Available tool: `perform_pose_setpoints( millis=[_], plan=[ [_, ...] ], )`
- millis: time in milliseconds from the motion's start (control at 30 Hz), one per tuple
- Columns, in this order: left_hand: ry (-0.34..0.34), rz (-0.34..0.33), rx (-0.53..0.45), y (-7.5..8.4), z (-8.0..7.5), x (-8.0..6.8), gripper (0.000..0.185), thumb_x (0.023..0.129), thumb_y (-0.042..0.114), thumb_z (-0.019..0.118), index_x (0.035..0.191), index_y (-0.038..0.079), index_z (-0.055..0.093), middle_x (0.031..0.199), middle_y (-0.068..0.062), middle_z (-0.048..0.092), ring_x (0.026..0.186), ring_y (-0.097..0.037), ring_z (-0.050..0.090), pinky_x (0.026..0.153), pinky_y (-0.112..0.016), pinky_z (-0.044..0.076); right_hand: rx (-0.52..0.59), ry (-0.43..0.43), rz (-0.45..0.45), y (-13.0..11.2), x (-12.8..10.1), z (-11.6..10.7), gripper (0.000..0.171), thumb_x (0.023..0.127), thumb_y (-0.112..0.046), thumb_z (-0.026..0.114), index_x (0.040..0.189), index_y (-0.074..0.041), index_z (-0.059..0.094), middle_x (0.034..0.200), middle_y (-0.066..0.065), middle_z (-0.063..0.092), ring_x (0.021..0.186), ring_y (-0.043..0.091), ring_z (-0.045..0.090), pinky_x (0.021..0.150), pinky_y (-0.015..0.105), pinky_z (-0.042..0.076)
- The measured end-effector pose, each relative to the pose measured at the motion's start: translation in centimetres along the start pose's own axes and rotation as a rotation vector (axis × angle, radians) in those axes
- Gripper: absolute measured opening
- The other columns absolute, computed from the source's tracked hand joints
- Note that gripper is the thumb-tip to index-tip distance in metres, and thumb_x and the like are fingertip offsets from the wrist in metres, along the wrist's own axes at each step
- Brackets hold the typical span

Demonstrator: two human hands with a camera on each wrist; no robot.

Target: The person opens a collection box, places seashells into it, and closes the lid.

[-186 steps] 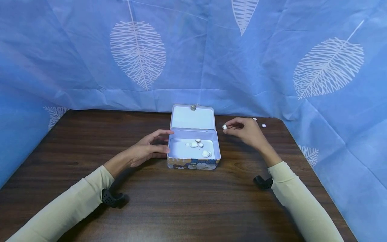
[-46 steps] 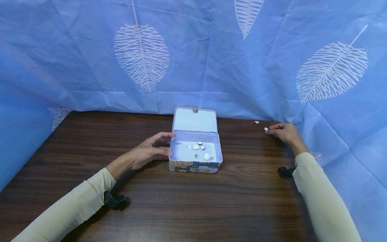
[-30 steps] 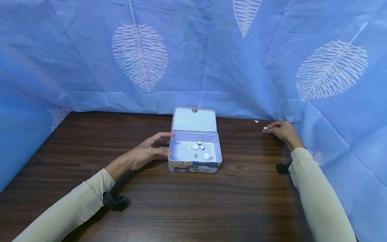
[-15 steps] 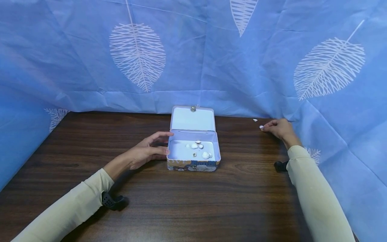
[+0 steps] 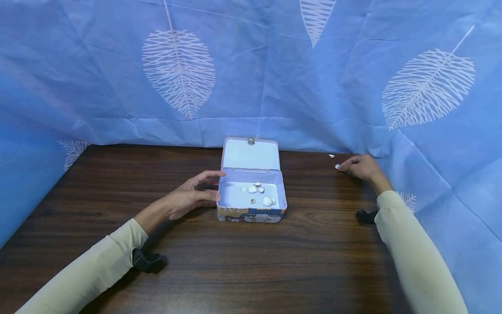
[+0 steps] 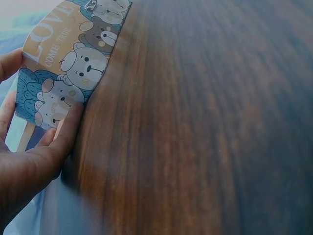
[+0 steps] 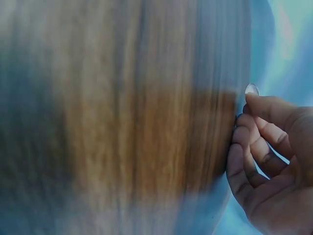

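Note:
My left hand (image 5: 192,196) rests against the left end of a small tin box (image 5: 251,214), thumb and index finger extended along its rim. Its raised lid (image 5: 250,153) leans back at the rear. Up close in the left wrist view, the tin (image 6: 80,63) shows cartoon bears and the word LOVE, with a finger low against it near the table. Several white seashells (image 5: 252,189) lie on the tin's floor. At the far right, my right hand (image 5: 361,167) pinches a small white seashell (image 5: 337,166) between thumb and fingertips, close over the table.
Another small seashell (image 5: 331,155) lies near the back edge of the dark wood table (image 5: 243,266), just beyond my right hand. A blue cloth with white leaf prints (image 5: 251,74) hangs behind the table and along both sides.
Since the oldest frame, one more small seashell lies at the front of the tin. My right hand has moved to the far right, pinched another, and lately shifted slightly left. My left hand stays put.

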State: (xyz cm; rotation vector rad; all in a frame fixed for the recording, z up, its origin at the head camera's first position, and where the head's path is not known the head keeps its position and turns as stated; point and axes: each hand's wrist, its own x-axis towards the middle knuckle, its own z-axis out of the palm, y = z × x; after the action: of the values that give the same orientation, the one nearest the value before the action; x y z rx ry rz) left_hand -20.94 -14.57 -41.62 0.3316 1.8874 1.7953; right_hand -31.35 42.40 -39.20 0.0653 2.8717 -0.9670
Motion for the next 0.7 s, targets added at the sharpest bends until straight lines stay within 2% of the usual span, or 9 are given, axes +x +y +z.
perform_pose_setpoints(
  millis=[100,167,333,500,700],
  plan=[
    [-0.001,0.000,-0.001,0.0,0.0,0.0,0.077,0.104,0.012,0.078,0.172,0.022,0.044,0.181,-0.019,0.026,0.166,-0.046,0.035,0.126,-0.053,0.053,-0.001,-0.035,-0.032,-0.7,-0.3,0.2,0.036,0.108,-0.023,0.077,0.120,0.012,0.078,0.089,-0.005,0.076,0.083,0.010,0.063,0.071,0.026,0.058],
    [-0.002,-0.001,-0.001,0.0,0.0,0.1,0.076,0.104,0.011,0.077,0.172,0.022,0.044,0.181,-0.019,0.026,0.166,-0.046,0.035,0.126,-0.054,0.053,0.007,-0.051,-0.046,-0.9,-0.3,0.5,0.038,0.109,-0.022,0.075,0.122,0.014,0.076,0.093,0.004,0.079,0.084,0.010,0.066,0.071,0.026,0.061],
    [0.000,-0.004,0.006,0.2,0.0,0.2,0.075,0.105,0.009,0.074,0.172,0.023,0.044,0.180,-0.018,0.027,0.166,-0.046,0.036,0.126,-0.053,0.053,-0.017,-0.047,-0.063,-1.3,-0.5,1.0,0.041,0.110,-0.030,0.075,0.123,0.009,0.078,0.106,0.015,0.083,0.088,0.011,0.071,0.074,0.027,0.064],
    [0.002,-0.009,0.008,0.2,0.1,0.2,0.074,0.105,0.009,0.074,0.171,0.024,0.045,0.180,-0.017,0.028,0.165,-0.045,0.038,0.124,-0.052,0.054,0.035,-0.050,-0.076,-2.3,-1.0,1.6,0.040,0.110,-0.031,0.076,0.122,0.006,0.079,0.106,0.010,0.085,0.089,0.010,0.075,0.077,0.026,0.066],
    [0.001,-0.006,-0.001,0.1,0.1,0.2,0.075,0.104,0.010,0.076,0.171,0.023,0.045,0.180,-0.018,0.027,0.165,-0.045,0.037,0.123,-0.051,0.055,0.115,-0.052,-0.128,-4.0,-1.8,2.6,0.041,0.111,-0.030,0.075,0.125,0.009,0.078,0.115,0.017,0.085,0.090,0.007,0.077,0.081,0.025,0.068]
  ],
)
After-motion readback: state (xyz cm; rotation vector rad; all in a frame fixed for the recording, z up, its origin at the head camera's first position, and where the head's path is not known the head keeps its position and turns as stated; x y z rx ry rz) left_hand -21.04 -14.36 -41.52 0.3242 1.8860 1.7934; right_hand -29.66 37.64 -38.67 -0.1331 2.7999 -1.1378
